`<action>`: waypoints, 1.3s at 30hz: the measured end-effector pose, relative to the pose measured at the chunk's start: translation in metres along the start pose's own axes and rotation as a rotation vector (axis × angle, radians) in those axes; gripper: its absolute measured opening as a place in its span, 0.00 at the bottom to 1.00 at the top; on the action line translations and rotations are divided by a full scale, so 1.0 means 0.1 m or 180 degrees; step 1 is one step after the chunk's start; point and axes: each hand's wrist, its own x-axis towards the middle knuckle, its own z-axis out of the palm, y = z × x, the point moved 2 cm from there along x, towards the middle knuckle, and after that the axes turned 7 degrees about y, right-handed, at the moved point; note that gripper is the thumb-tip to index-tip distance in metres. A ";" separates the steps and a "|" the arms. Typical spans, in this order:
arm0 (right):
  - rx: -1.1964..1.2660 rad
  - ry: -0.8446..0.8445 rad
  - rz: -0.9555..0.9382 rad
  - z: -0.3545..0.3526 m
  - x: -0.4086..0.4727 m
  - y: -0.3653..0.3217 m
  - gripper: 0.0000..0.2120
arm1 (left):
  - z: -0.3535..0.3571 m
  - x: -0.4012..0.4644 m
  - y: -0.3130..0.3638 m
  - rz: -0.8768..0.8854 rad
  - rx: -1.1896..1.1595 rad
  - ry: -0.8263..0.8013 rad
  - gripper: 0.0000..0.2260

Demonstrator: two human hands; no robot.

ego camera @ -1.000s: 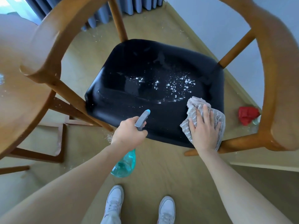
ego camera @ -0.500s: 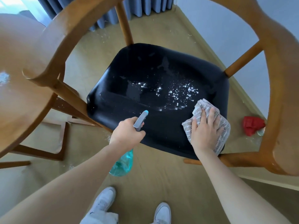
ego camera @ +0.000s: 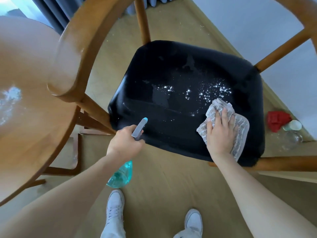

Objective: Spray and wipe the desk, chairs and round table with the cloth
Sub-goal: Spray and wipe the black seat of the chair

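1. On the black chair seat point(ego camera: 180, 69), near its right front edge: the cloth point(ego camera: 240, 127), grey and bunched, lay flat under my right hand point(ego camera: 221, 134). That grip was spread, fingers straight, pressing the cloth down, not curled round it.
2. At the seat's front left edge: my left hand point(ego camera: 125, 145), its grip clamped round the neck of the spray bottle point(ego camera: 121, 176). The nozzle point(ego camera: 139, 127) pointed up over the seat; the teal body hung below the hand, clear of the floor.
3. Mid-seat, just beyond the cloth: a scatter of white droplets point(ego camera: 211, 93), not yet wiped.
4. Step in hand, as I judged it: wiping the sprayed seat. To do it well I needed to push the cloth forward through the droplets with an even, flat palm, then overlap the passes leftward to the far corners, leaving no streaks.
5. Caution noted: the bottle was best kept still and off the trigger, so no fresh spray landed on wiped ground.
6. To the left, the round table point(ego camera: 25, 117) carried a white patch point(ego camera: 10, 97); it looked due for wiping too.
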 end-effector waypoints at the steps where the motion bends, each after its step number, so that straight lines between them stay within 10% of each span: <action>1: 0.0010 0.0022 -0.0022 0.03 -0.04 -0.12 0.24 | -0.07 0.02 -0.07 -0.0002 0.0054 0.0000 0.08; 23: 0.0049 -0.0182 -0.1638 0.53 -0.40 -2.53 0.24 | -0.75 0.17 -0.87 -0.0258 0.0100 0.0113 0.08; 31: -0.0142 -0.0500 -0.2204 0.41 -0.19 -2.18 0.25 | -0.59 0.08 -0.64 -0.0172 0.0122 0.0173 0.09; 39: -0.0383 -0.0409 -0.1496 0.14 0.17 -0.91 0.25 | -0.22 -0.05 -0.18 -0.0065 -0.0313 0.0150 0.12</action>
